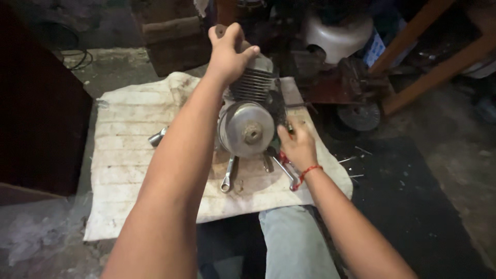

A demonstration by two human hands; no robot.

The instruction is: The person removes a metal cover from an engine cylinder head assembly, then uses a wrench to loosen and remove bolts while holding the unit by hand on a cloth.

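Head view:
Left hand (229, 51): wrapped tight over the top of the small engine (251, 106), above its cooling fins.
Right hand (295, 146): fingers pinched on a small part at the engine's right side; what it is, cannot tell.
Engine: stands on a dirty white cloth (129, 150) on the floor.
Spanner (228, 175): lies just below the engine.

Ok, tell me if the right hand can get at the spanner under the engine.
Probably yes: the right hand sits beside the engine, and the spanner lies uncovered on the cloth close by, nothing lying between them.

Engine (251, 111) stands on cloth (129, 139); spanner (227, 175) lies before it, socket (156, 137) to its left
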